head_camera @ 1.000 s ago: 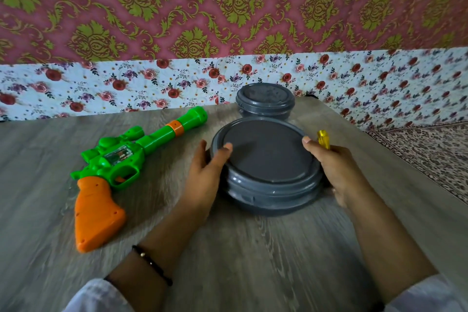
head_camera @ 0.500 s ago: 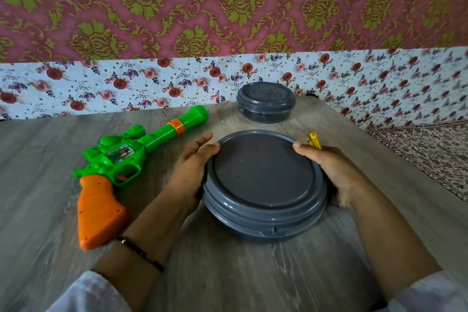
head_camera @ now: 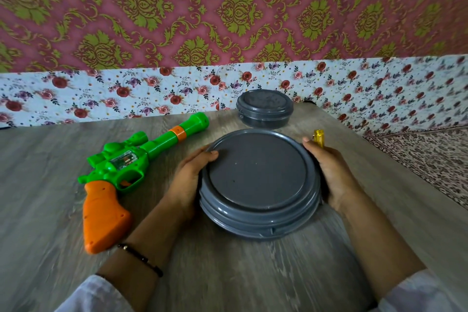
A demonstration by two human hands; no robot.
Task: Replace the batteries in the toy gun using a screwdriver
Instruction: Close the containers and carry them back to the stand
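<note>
left hand [head_camera: 188,182] curled on big grey container [head_camera: 258,185] left rim | right hand [head_camera: 329,175] grips right rim, yellow screwdriver handle [head_camera: 319,137] pinched too | toy gun [head_camera: 121,175] flat on tabletop [head_camera: 38,185], left of container

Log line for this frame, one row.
left hand+right hand: grip large grey container | lid closed | toy gun: untouched

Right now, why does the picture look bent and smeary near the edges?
Head view: the wide-angle lens bows the wall and table; its corners smear with motion blur, while the large grey container at the centre stays sharp. Soft, even light; only faint shadows under the toy gun.
</note>
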